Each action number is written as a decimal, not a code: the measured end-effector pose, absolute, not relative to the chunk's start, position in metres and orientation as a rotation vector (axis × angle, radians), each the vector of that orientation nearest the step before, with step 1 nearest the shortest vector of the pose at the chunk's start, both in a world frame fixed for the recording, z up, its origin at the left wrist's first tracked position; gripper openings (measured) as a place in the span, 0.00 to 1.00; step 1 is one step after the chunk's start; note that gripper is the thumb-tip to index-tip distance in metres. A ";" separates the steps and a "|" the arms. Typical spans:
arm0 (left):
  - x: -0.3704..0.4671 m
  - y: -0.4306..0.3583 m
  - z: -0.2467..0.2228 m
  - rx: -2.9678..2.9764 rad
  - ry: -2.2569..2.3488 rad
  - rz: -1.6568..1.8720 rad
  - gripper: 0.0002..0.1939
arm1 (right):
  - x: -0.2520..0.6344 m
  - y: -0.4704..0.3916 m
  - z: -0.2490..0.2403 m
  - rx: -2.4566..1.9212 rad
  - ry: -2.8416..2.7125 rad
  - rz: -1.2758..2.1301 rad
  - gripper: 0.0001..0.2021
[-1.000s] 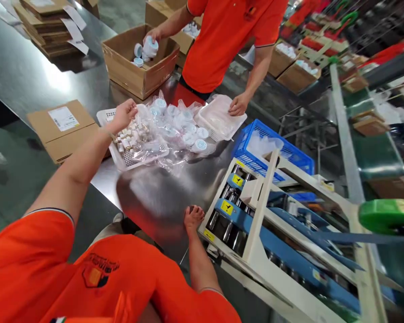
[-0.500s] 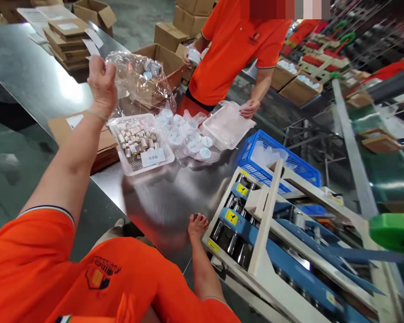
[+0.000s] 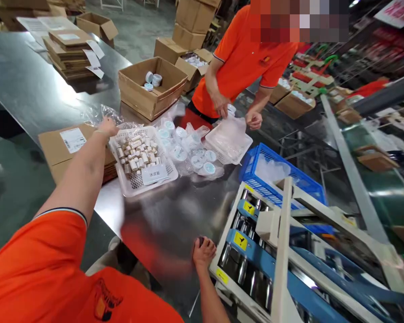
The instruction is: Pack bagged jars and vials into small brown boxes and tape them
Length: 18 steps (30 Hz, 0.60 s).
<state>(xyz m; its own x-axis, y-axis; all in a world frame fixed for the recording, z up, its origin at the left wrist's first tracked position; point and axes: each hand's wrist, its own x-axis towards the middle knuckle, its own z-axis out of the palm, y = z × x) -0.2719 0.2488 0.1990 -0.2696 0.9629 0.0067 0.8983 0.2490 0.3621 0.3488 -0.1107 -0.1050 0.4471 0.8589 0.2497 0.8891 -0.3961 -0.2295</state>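
My left hand (image 3: 108, 127) is low over the table behind the white basket, its fingers closed on a crumpled clear plastic bag (image 3: 99, 114). The white basket (image 3: 129, 190) holds many small white-and-gold bottles and a printed label card (image 3: 155, 174). Beside it lie several round white jars with pale blue lids (image 3: 179, 153) in clear bags. My right hand (image 3: 204, 252) rests curled on the steel table next to the roller machine. A small dark spot shows at its fingers; what it is I cannot make out.
A carton (image 3: 148, 101) with several jars stands behind the basket. Flattened cartons (image 3: 54, 150) lie at left, more (image 3: 67, 49) farther back. A co-worker (image 3: 242, 67) handles jars over a white tray (image 3: 229, 154). A blue crate (image 3: 309, 172) and roller machine (image 3: 256, 251) stand at right.
My left hand has come down with the clear plastic bag from above the carton to the table. The co-worker has brought a jar over the white tray. My right hand stays by the machine.
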 end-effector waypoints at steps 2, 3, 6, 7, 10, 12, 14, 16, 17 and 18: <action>-0.274 0.254 0.196 1.665 2.267 0.372 0.43 | 0.346 -0.110 -0.098 -2.384 -1.478 -0.152 0.15; -0.274 0.256 0.198 1.643 2.259 0.388 0.40 | 0.344 -0.110 -0.092 -2.390 -1.470 -0.162 0.14; -0.280 0.257 0.216 1.701 2.266 0.541 0.30 | 0.336 -0.106 -0.071 -2.410 -1.457 -0.178 0.13; -0.286 0.255 0.224 1.739 2.268 0.625 0.29 | 0.331 -0.102 -0.063 -2.416 -1.448 -0.186 0.13; -0.320 0.227 0.238 1.783 2.248 0.899 0.30 | 0.297 -0.075 -0.035 -2.279 -1.470 -0.192 0.15; -0.345 0.184 0.233 1.642 2.343 1.008 0.32 | 0.247 -0.041 -0.014 -1.969 -1.603 -0.068 0.17; -0.358 0.127 0.216 1.348 2.550 0.959 0.34 | 0.173 0.000 0.014 -1.563 -1.788 0.205 0.17; -0.357 0.072 0.190 1.024 2.704 0.815 0.37 | 0.079 0.044 0.049 -1.282 -1.956 0.485 0.14; -0.353 0.050 0.176 0.908 2.725 0.750 0.37 | 0.029 0.067 0.068 -1.225 -2.022 0.597 0.13; -0.349 0.032 0.163 0.835 2.709 0.700 0.37 | -0.019 0.089 0.087 -1.222 -2.078 0.692 0.12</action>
